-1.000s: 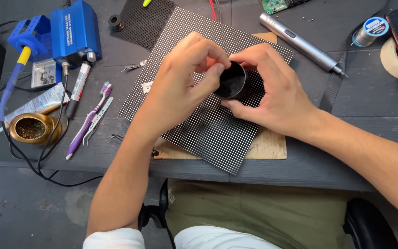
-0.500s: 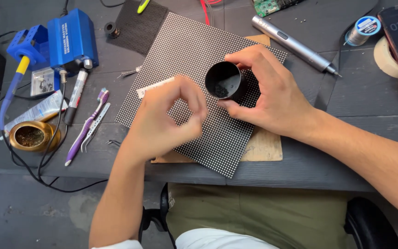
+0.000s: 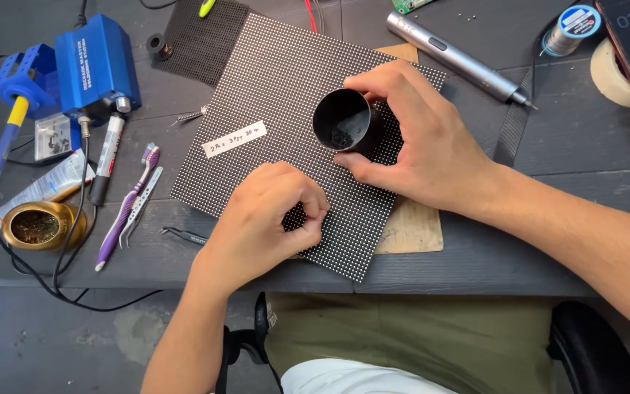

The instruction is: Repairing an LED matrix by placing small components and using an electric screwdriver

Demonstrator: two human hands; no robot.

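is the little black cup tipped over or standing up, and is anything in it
Tilted, not flat: the right hand holds the black cup on the dotted panel, mouth angled toward the camera. Small dark bits lie at its bottom; otherwise mostly empty.

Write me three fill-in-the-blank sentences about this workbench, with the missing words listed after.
1. The right hand grips a small black ____ that stands on the dotted panel.
2. The left hand is pinched over the panel's ____ edge.
3. The purple toothbrush lies to the ____ of the panel.

Missing words: cup; near; left
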